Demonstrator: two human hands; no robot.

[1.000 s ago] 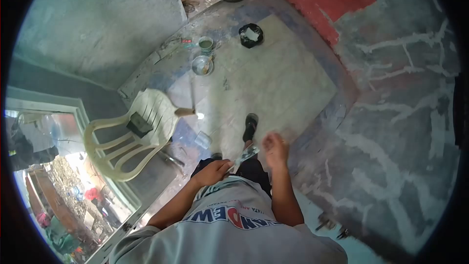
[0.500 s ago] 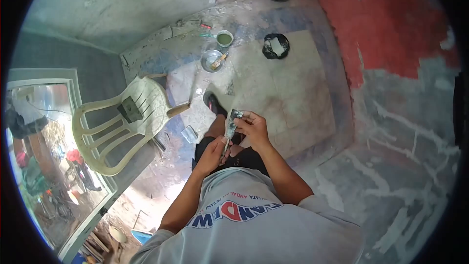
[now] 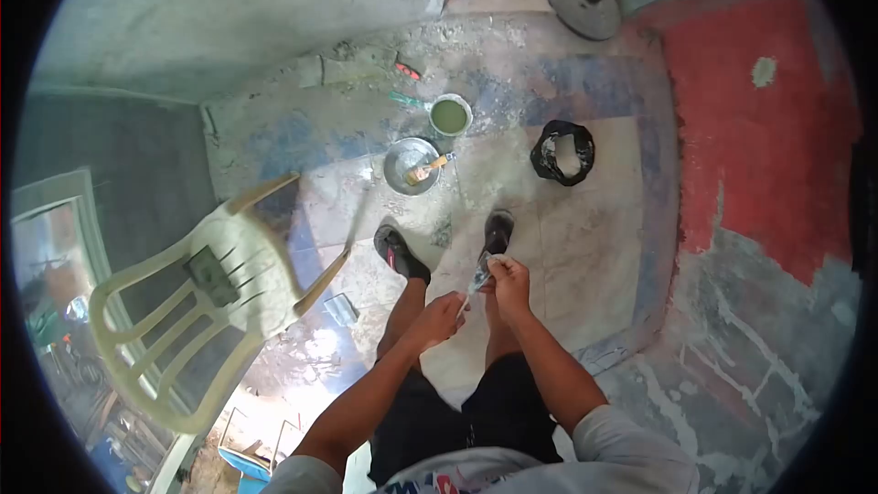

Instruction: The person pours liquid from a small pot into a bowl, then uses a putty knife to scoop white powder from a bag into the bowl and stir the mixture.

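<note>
Here I am, both hands out in front of my shins, up above the pale tiled floor [image 3: 585, 229]. Between them sits a slim, flat, greyish tool [image 3: 478, 280] with dark smears, its long axis running aslant: near end low at my left grip [image 3: 441, 320], far end pointing forward and a little right, at my right grip [image 3: 509, 284]. Left fingers closed on the thin end, right fingers pinched about the far one; fingers hide part of it. Right past that tip, my dark right shoe [image 3: 498, 230] blocks the view of the floor. Farther on: a shiny round metal bowl [image 3: 397, 163] with a wooden-handled brush [image 3: 426, 170] in it, a round pale tub [image 3: 470, 115] of green liquid behind, a rolled-open black plastic bag [image 3: 544, 162] rightward. Off left, a cream plastic chair [image 3: 261, 288] stands near my left leg.
</note>
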